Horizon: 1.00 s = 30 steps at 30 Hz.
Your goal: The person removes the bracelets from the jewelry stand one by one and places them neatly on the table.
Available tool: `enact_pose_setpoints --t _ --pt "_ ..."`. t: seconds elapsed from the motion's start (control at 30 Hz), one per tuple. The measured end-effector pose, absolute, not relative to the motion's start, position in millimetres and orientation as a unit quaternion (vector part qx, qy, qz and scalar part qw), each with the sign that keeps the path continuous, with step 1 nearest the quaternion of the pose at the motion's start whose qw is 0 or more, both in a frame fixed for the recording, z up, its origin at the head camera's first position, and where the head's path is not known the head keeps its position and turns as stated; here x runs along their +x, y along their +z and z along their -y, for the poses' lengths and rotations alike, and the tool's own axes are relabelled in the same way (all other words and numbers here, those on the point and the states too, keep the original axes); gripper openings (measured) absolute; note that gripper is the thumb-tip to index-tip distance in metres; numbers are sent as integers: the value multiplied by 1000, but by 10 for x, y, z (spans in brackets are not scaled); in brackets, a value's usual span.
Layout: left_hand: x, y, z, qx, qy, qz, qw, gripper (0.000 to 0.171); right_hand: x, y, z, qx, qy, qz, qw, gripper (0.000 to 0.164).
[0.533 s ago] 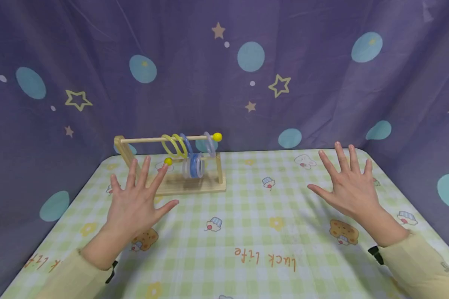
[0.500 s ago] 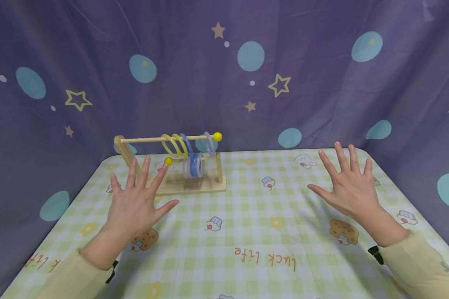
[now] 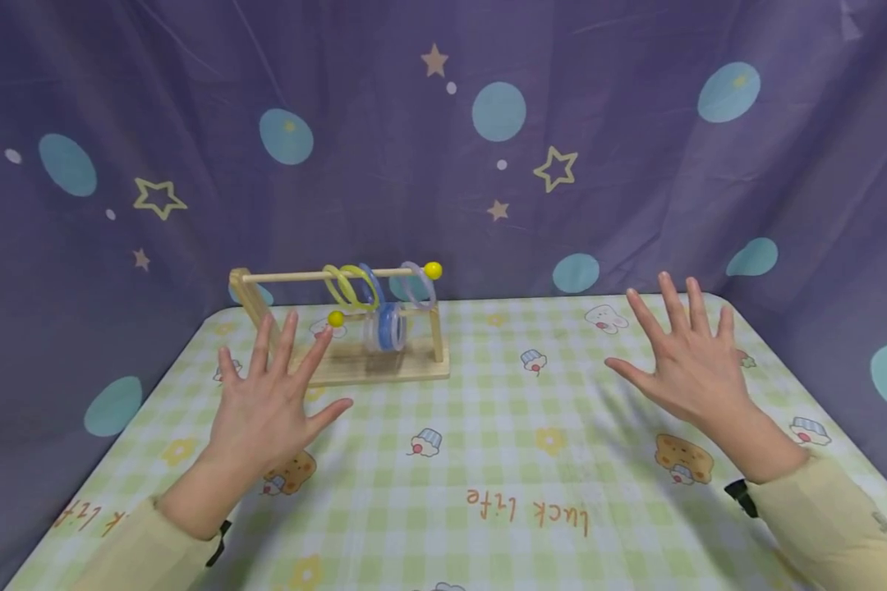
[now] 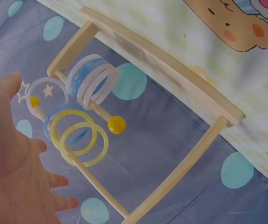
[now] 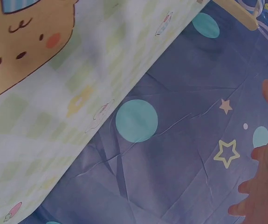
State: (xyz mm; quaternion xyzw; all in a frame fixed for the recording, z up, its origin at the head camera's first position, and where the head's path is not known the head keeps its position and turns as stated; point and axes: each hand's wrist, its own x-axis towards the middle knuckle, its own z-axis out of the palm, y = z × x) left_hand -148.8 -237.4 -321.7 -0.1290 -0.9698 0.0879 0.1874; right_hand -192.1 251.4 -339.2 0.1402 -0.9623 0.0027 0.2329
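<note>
My left hand hovers over the near left of the table, fingers spread and holding nothing. Its fingertips overlap the left end of a wooden ring rack in the head view. Two yellow rings, a blue ring and a pale lavender ring hang on the rack's upper rod, which ends in a yellow ball. Blue and pale rings sit bunched on the lower rod, tipped by another yellow ball. Over the table's right side, my right hand is likewise spread, with nothing in it.
A checked tablecloth with printed cupcakes, bears and lettering covers the table. Behind it and at both sides hangs a purple curtain with stars and teal spots. The rack stands near the back edge, left of centre.
The right hand has risen slightly. Rings on the upper rod have swung a little, and the head view has shifted slightly. Both hands keep their fingers spread.
</note>
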Motion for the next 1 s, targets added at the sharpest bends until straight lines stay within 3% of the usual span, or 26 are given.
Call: enact_pose_setpoints --t 1.0 --pt "-1664 -3114 2597 -88 65 976 187 93 -2109 -3408 -2071 177 2 961 211 91"
